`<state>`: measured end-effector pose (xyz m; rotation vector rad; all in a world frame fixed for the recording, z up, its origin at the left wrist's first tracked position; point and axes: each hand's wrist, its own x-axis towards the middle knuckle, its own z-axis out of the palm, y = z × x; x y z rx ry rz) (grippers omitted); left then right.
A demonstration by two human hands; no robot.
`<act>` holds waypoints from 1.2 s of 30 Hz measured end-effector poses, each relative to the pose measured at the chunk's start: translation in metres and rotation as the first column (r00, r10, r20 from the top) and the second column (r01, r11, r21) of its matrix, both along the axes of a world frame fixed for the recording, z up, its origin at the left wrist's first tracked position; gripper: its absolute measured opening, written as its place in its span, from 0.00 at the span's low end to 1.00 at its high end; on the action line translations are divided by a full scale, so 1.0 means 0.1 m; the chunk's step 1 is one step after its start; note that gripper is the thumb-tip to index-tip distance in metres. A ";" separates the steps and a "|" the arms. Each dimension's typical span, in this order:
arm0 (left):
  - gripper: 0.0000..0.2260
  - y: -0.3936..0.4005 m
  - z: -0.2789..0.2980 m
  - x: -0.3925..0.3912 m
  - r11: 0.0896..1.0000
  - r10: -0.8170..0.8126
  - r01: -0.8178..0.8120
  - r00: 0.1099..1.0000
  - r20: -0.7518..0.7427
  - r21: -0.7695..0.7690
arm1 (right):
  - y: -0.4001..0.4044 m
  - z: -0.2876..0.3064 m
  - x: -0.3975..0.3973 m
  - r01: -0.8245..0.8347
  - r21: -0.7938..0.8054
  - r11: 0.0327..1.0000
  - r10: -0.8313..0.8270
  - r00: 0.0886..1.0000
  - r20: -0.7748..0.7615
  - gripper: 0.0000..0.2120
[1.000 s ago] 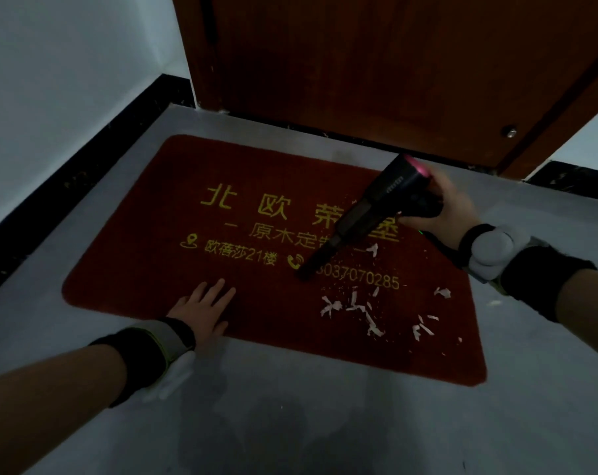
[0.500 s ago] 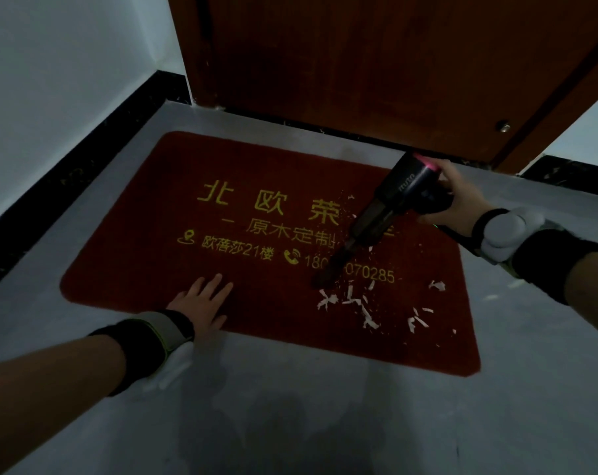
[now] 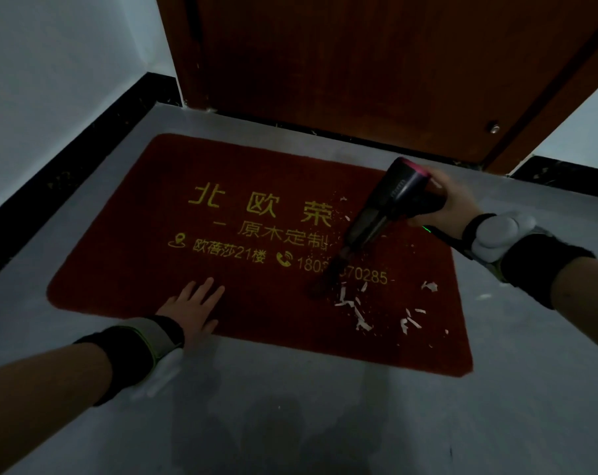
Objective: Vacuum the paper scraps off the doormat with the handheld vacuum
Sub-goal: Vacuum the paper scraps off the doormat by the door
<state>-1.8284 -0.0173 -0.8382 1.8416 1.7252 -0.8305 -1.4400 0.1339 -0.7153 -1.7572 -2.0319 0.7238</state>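
A: Start at the left. What is your left hand (image 3: 191,305) doing?

B: It lies flat on the near edge of the red doormat (image 3: 146,214), fingers straight and slightly spread, pressing it to the grey floor (image 3: 290,423). The printed left half looks free of scraps.

A: And the middle?

B: Your handheld vacuum (image 3: 379,217) slants down with its nozzle tip on the mat, just left of the paper scraps (image 3: 354,308).

A: How much is left?

B: I'd say most of it. White strips and crumbs lie over the mat's right part, near the front edge and up beside the lettering.

A: Your right hand (image 3: 456,204)?

B: Its fingers wrap the vacuum's handle, near the wooden door (image 3: 359,63).
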 end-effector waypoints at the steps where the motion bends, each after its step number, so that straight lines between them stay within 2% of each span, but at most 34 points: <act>1: 0.30 0.00 -0.01 0.00 1.000 0.000 0.000 1.000 0.002 0.000 | 0.00 0.00 -0.02 0.042 0.027 0.999 -0.042 0.999 -0.028 0.39; 5: 0.30 -0.01 -0.02 -0.02 1.000 -0.010 0.010 1.000 0.000 0.009 | -0.01 0.00 -0.10 0.211 0.071 0.975 -0.195 0.964 -0.179 0.40; 11: 0.30 -0.02 -0.02 -0.01 1.000 -0.022 0.022 1.000 -0.012 0.022 | 0.02 -0.07 -0.11 0.327 0.125 0.937 -0.296 0.931 -0.215 0.41; 16: 0.30 -0.02 -0.02 0.01 0.999 -0.026 0.027 1.000 -0.014 0.026 | 0.03 -0.03 -0.05 0.245 0.056 0.968 -0.229 0.951 -0.208 0.40; 21: 0.30 -0.02 -0.02 0.01 0.999 -0.035 0.035 0.999 -0.021 0.025 | 0.05 0.01 0.02 0.074 0.008 0.997 -0.073 0.995 -0.064 0.40; 26: 0.30 -0.02 -0.02 0.00 0.999 -0.037 0.038 0.999 -0.025 0.029 | 0.04 -0.02 0.00 -0.032 -0.026 0.999 0.031 0.999 -0.019 0.38; 31: 0.30 -0.02 -0.02 0.00 0.999 -0.035 0.035 0.999 -0.020 0.020 | 0.06 -0.02 -0.02 -0.016 0.006 1.000 0.016 0.999 -0.029 0.39; 36: 0.30 -0.02 -0.02 0.00 0.999 -0.039 0.040 0.999 -0.035 0.017 | 0.07 -0.03 -0.02 0.161 0.066 0.985 -0.150 0.976 -0.155 0.40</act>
